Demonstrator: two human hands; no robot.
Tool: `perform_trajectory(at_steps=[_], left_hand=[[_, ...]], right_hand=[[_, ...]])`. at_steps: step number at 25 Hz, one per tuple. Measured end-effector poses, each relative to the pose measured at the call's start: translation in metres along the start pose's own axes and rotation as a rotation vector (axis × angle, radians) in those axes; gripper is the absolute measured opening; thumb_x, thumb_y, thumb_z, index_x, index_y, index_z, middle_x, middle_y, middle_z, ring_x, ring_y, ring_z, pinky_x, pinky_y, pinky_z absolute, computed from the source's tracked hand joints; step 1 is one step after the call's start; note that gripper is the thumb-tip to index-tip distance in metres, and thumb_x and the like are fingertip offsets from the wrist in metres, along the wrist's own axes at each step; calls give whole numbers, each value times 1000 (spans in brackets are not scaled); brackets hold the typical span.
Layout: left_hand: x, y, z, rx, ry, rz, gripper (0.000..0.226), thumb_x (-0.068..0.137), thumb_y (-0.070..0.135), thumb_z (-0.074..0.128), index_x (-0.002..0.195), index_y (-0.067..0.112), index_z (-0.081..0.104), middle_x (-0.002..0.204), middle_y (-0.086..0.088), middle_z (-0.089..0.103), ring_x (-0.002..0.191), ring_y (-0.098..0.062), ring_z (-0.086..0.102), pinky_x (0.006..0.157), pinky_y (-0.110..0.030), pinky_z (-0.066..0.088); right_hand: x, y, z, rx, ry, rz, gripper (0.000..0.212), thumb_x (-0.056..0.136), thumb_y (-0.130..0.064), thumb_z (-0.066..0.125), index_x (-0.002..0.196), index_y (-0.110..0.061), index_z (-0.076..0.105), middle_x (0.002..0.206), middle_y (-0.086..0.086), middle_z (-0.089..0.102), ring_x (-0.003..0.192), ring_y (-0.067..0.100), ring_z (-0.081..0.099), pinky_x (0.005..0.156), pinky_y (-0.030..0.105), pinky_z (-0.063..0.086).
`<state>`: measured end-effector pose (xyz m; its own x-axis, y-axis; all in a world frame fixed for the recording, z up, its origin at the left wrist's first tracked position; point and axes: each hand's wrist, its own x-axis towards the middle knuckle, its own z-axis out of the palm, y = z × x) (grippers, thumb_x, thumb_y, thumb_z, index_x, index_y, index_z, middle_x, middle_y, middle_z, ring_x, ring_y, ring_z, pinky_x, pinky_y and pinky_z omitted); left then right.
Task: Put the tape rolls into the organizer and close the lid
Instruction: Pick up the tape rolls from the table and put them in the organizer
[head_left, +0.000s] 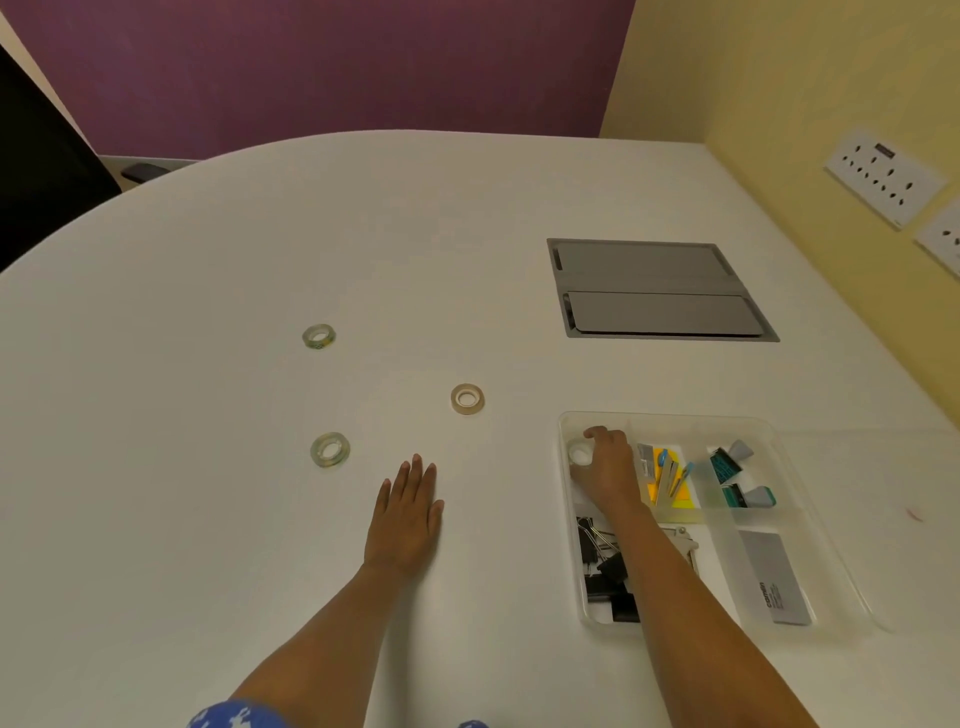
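Nearest, the left hand (406, 514) lies flat and empty on the white rounded table (208, 519), fingers stretched forward. To its right, the right hand (605, 467) reaches into the far-left compartment of the clear plastic compartmented organizer (670, 418), its fingers curled around a small clear tape roll (580, 453) that sits at or near the compartment floor; whether the grip has loosened cannot be told.

Just nearer than that hand, the compartment of black binder clips (605, 571) lies under the forearm. A careless withdrawal could, in my judgement, drag the wrist across them or nudge the light tray sideways. The transparent lid (883, 519) seems to lie open flat to the right of the tray; its edges are hard to see, and it could easily be knocked or misaligned at closing.

Three rolls remain on the table: a greenish clear roll (330, 449) just ahead-left of the left hand, a tan roll (467, 399) ahead between the two hands, and a patterned clear roll (318, 336) farther ahead-left. Set on edge, any of them could roll away.

Room is generous: bare table lies around all three rolls. The grey recessed cable hatch (660, 288) lies beyond the right hand, out of the way.
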<state>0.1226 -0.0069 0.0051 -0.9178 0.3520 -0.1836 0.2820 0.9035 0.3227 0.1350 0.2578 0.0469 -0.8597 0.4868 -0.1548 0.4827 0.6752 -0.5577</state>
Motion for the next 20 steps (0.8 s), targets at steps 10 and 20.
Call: perform_trajectory(at_steps=[10, 20], left_hand=[[7, -2, 3, -17, 34, 7, 85, 75, 51, -17, 152, 19, 2, 161, 1, -6, 149, -14, -7, 118, -30, -11], [33, -12, 13, 7, 137, 42, 85, 85, 57, -24, 151, 18, 14, 159, 2, 6, 147, -14, 0, 111, -24, -19]], right_hand=[[-5, -20, -9, 74, 138, 49, 52, 77, 2, 72, 124, -8, 53, 129, 18, 47, 121, 33, 45, 88, 38, 48], [34, -114, 43, -86, -70, -197, 52, 92, -17, 60, 139, -11, 40, 146, 10, 37, 134, 27, 37, 101, 35, 44]])
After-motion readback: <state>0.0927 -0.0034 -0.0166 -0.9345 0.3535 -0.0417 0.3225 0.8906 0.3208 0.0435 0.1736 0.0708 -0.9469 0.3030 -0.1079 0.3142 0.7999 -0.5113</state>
